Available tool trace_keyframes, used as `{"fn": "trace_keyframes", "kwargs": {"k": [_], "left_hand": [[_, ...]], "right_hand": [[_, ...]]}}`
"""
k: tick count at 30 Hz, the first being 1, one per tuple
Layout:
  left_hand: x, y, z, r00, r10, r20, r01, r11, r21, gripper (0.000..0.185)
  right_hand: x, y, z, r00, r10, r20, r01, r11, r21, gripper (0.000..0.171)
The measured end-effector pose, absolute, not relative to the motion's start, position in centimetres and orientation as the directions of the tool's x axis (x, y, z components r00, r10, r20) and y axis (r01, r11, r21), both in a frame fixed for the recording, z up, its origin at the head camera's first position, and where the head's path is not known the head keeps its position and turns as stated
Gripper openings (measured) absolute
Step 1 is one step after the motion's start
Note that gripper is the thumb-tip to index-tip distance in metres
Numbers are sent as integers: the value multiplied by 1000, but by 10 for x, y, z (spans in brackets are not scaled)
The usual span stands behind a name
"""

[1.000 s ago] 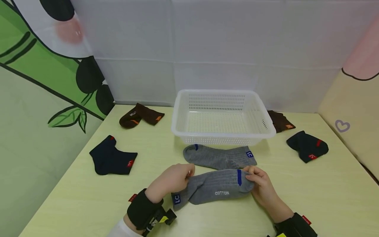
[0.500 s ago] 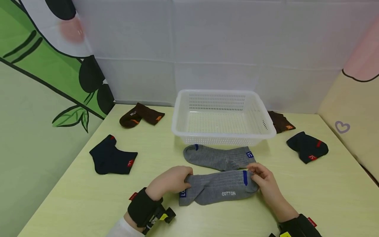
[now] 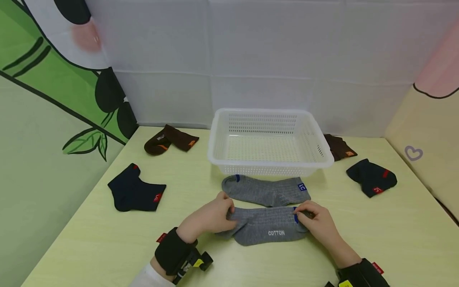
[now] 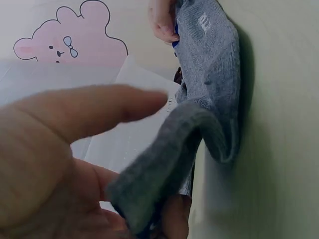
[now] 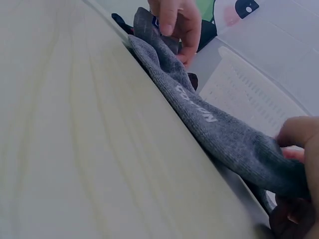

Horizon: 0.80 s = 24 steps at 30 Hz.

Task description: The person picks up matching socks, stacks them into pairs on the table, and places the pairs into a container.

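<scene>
Both hands pinch grey sock ends.

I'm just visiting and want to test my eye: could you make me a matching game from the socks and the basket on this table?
Things:
1. basket
2. COTTON sock
3. navy sock
4. brown sock

Descriptions:
A. held at both ends by two hands
B. far left, beside the basket
C. white, nothing in it
D. left edge, nearer the person

Pairs: 1-C, 2-A, 3-D, 4-B

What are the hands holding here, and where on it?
A grey sock marked COTTON: the left hand pinches its cuff end, the right hand its toe end by the blue stripe.
</scene>
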State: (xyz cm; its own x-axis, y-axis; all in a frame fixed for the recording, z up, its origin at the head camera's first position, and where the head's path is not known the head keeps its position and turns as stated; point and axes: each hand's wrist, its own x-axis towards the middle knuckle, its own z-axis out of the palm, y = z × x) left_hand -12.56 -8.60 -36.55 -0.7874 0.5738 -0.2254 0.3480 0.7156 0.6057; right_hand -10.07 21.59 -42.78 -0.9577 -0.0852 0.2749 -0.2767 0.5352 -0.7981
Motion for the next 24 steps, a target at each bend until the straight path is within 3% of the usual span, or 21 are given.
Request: {"fn": "trace_keyframes", "kwargs": {"k": [4,16,20,24], "left_hand": [[-125,-85,-365,-770,581,-265,369,744,557,40],[-122,-87,-362,-809,546,-218,412,792,451,43],[-118,-86,-358,-842,487,-232,385,844,375,45],[-116,-84,-360,-839,507,-198,425,838,343,46]], "right_hand": [[-102,216,-431,-954,-136,269,-294,614,-732,16],[-106,221,-424,-952,-258,163,-304,736,-605,29],[-105,219,-421,-953,-263,149,-301,775,-556,29],[-102,215,-418,-959,-239,154,-284,804,-522,29]]}}
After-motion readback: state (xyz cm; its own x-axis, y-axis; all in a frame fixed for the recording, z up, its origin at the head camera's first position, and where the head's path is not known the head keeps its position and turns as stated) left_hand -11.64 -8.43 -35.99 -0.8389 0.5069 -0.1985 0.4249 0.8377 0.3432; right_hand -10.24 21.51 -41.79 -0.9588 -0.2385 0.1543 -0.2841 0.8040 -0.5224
